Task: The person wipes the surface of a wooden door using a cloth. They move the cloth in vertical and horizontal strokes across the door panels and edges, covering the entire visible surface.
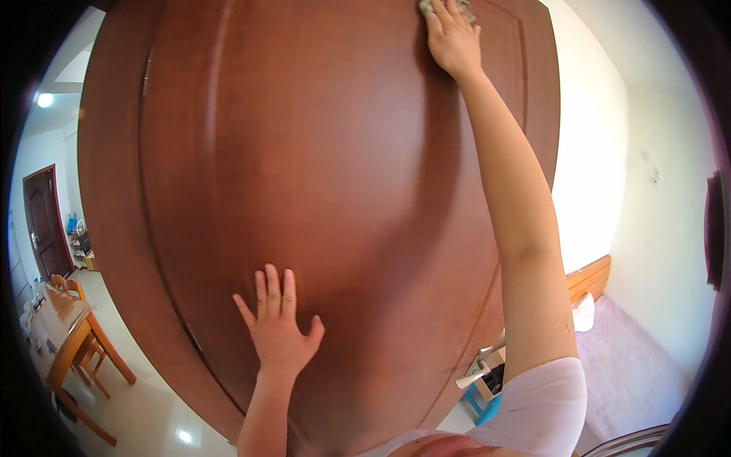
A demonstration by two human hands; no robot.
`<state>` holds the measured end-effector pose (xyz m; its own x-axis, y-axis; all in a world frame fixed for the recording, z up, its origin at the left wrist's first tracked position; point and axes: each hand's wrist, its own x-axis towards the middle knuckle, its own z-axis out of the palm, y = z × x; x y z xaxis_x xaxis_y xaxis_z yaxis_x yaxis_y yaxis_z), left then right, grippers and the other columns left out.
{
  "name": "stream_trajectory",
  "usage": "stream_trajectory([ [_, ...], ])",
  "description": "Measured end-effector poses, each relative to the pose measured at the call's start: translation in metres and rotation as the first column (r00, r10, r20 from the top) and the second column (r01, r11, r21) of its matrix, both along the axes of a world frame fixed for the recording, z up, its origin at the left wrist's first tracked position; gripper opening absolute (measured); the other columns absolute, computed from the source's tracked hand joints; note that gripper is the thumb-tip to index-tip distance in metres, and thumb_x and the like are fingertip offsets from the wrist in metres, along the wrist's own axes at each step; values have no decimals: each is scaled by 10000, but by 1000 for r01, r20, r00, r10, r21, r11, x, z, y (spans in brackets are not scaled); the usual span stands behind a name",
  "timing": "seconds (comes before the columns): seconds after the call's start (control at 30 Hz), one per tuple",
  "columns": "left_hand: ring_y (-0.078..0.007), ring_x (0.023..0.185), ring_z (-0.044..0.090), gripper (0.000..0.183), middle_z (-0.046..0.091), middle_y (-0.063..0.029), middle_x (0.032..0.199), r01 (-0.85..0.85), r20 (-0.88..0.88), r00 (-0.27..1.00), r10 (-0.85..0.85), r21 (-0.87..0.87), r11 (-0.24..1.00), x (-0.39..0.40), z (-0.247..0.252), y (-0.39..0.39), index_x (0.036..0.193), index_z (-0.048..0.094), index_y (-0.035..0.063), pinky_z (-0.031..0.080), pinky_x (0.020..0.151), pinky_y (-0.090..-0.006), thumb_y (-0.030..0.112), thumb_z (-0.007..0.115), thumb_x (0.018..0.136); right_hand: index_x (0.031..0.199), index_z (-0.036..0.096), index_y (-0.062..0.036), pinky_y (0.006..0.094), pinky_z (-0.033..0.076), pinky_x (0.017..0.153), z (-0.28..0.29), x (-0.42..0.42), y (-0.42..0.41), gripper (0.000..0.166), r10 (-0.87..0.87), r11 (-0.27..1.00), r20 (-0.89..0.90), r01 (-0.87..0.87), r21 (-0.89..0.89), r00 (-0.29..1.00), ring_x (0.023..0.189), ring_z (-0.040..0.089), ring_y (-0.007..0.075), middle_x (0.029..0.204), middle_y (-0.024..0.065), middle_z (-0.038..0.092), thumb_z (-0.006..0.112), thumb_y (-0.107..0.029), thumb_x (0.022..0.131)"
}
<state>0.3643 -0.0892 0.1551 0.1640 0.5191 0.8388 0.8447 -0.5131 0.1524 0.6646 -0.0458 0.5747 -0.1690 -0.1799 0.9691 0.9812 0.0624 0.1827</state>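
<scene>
A reddish-brown wooden door [320, 171] fills the middle of the view. High on it, near the top edge of the picture, my right hand [454, 45] presses a crumpled greenish-grey cloth [468, 10] against the panel, the arm stretched far up. My left hand [281, 328] lies lower on the door with its fingers spread and holds nothing. Part of the cloth is hidden under the right fingers and cut off by the picture's edge. A metal door handle [471, 378] shows near my right upper arm.
Left of the door stand a wooden dining table [74, 337] with things on it and a chair [71, 285]; a dark door [48, 223] is farther off. At right are a bed [628, 348] with a wooden headboard [591, 277] and a blue stool [485, 408] bearing a box.
</scene>
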Motion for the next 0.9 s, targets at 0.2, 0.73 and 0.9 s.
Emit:
stream_trajectory([
  [0.2,-480,1513,88,900,125,-266,1640,-9,-12,1000,10,149,989,-58,5,13,1564,302,92,16,1152,-707,309,700,787,1511,413,-220,683,203,1150,50,-32,8,519,-80,997,-273,75,-30,959,1496,229,374,1630,110,243,350,-449,1050],
  [0.73,-568,1462,142,927,154,-348,1596,-60,-25,998,64,145,988,-172,11,63,1541,365,137,95,1067,-800,552,710,786,1572,281,-257,616,114,1204,179,-254,62,555,-66,990,-220,36,-138,973,1540,106,303,1673,30,166,260,-445,1051],
  [0.9,-524,1478,165,919,183,-296,1615,-54,4,999,54,180,982,-172,3,71,1550,371,216,100,1070,-796,615,691,787,1595,242,-251,583,98,1227,185,-374,82,560,-103,978,36,108,-178,994,1547,85,314,1682,36,139,232,-416,1060],
])
